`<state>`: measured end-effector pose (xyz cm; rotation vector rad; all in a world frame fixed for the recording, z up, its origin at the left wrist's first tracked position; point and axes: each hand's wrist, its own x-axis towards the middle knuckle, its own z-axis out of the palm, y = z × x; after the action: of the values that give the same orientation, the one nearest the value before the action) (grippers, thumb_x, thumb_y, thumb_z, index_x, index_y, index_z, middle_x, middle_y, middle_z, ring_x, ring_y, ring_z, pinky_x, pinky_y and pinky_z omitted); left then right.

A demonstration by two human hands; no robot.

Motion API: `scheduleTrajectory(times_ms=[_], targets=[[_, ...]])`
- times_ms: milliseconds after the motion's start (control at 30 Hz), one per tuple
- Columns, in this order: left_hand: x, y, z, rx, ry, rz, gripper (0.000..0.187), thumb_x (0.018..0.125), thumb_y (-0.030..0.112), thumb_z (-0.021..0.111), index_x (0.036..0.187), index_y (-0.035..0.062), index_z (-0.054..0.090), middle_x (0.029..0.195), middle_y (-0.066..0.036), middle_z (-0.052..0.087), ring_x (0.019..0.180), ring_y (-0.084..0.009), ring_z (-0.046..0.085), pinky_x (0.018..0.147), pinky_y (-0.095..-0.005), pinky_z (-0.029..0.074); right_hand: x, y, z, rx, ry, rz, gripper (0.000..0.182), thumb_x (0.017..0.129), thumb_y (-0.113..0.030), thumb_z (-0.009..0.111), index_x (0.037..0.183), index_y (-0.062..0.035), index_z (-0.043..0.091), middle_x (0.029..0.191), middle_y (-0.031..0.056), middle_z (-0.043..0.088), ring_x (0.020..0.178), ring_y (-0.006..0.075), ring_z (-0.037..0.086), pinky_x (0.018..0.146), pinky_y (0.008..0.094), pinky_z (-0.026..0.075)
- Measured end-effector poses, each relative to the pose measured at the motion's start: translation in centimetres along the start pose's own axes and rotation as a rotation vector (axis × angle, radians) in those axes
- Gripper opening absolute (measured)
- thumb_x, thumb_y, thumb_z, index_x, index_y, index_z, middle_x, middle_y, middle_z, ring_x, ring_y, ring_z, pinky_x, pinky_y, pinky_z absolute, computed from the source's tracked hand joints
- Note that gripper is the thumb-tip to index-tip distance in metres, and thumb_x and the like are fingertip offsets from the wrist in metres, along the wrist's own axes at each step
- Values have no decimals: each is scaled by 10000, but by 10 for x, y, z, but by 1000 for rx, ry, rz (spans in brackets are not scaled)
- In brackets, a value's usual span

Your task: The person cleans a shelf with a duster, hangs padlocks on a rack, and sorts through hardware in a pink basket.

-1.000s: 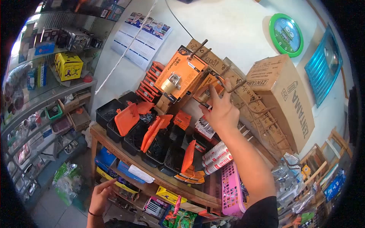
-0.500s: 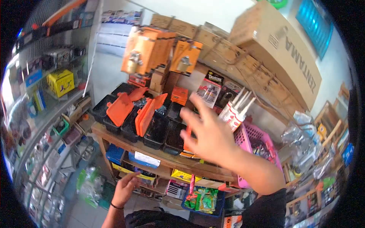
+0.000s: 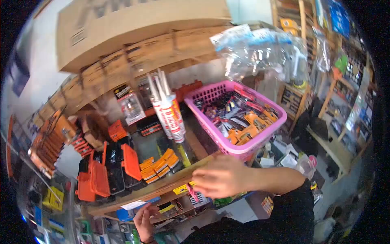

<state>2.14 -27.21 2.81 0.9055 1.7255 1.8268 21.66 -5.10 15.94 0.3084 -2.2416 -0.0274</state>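
My right hand [image 3: 221, 177] is in front of the shelf's wooden front edge, just below the near end of a pink plastic basket [image 3: 221, 136]. Motion smears its bent fingers, and nothing shows clearly in them. Lower down, my left hand [image 3: 146, 219] hangs before the lower shelf, fingers loosely bent and apart, holding nothing. On the top stand white-and-red tubes with long nozzles [image 3: 170, 118]. Several small orange boxes [image 3: 158, 166] lie in rows near the edge. Beside them are black bins with orange lids [image 3: 131, 162]. Small packaged items [image 3: 245, 122] fill the basket.
A large cardboard box [image 3: 134, 26] lies along the top at the back. Clear plastic bags [image 3: 260, 55] hang at the upper right. Orange hanging packs [image 3: 50, 142] are at the left. Wooden racks [image 3: 337, 105] stand to the right, and a yellow box [image 3: 53, 198] is at the lower left.
The view has swung right, bringing the whole pink basket into sight. My right hand has dropped from above the black bins to the shelf's front edge. My left hand stays low.
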Motion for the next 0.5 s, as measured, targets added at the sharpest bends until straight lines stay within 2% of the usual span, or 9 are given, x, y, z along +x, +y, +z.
scheduleTrajectory(times_ms=[100, 133, 167, 200, 267, 367, 433, 467, 500], targets=[[5, 6, 31, -154, -11, 224, 284, 860, 165, 454, 1013, -56, 546, 756, -125, 613, 673, -179, 582, 645, -287, 456, -42, 34, -28, -108, 188, 197, 95, 675, -166, 635, 670, -104, 563, 580, 15, 531, 486, 169, 531, 436, 310, 406], [8, 11, 42, -15, -34, 150, 311, 864, 184, 442, 980, -85, 543, 748, -152, 609, 674, -216, 586, 642, -300, 456, -59, 45, -39, -95, 177, 313, 92, 677, -148, 642, 678, -80, 580, 577, 43, 540, 496, 181, 544, 443, 296, 412], [12, 11, 52, -4, -113, 166, 296, 868, 176, 444, 984, -76, 549, 755, -147, 610, 690, -204, 589, 650, -299, 462, -74, 56, -47, -82, 164, 424, 91, 679, -131, 650, 687, -57, 597, 573, 72, 549, 507, 192, 557, 450, 282, 417], [15, 14, 60, 17, -157, 116, 277, 868, 153, 442, 983, -73, 554, 760, -143, 611, 704, -200, 591, 662, -293, 465, -87, 67, -50, -74, 183, 429, 91, 679, -131, 650, 687, -57, 597, 573, 72, 549, 507, 192, 557, 450, 282, 417], [23, 20, 83, 43, -200, 70, 258, 869, 130, 440, 982, -69, 558, 765, -139, 611, 718, -196, 593, 674, -288, 467, -109, 90, -52, -61, 363, 634, 124, 707, -154, 632, 689, -43, 580, 583, 63, 554, 487, 188, 545, 446, 287, 425], [38, 24, 118, 128, -273, 113, 216, 860, 73, 448, 979, -63, 567, 777, -126, 615, 742, -190, 596, 694, -277, 471, -133, 113, -58, -40, 428, 718, 112, 712, -127, 634, 699, -29, 583, 592, 69, 566, 485, 182, 550, 457, 263, 433], [44, 33, 143, 331, -333, 202, 192, 846, 33, 455, 958, -60, 581, 776, -108, 617, 733, -179, 595, 692, -272, 472, -147, 124, -53, -17, 477, 748, 96, 703, -106, 637, 684, -36, 574, 573, 65, 553, 462, 178, 535, 433, 264, 412], [52, 44, 159, 422, -404, 350, 170, 816, -1, 470, 915, -51, 599, 761, -105, 621, 705, -184, 597, 670, -279, 469, -150, 128, -52, -56, 507, 732, 96, 704, -101, 634, 675, -38, 567, 563, 65, 543, 452, 177, 527, 423, 269, 402], [60, 51, 170, 437, -398, 327, 170, 816, -1, 470, 915, -51, 599, 761, -105, 621, 705, -184, 597, 670, -279, 469, -151, 130, -52, -94, 534, 715, 98, 705, -97, 631, 666, -41, 561, 553, 64, 532, 442, 176, 520, 413, 275, 391]])
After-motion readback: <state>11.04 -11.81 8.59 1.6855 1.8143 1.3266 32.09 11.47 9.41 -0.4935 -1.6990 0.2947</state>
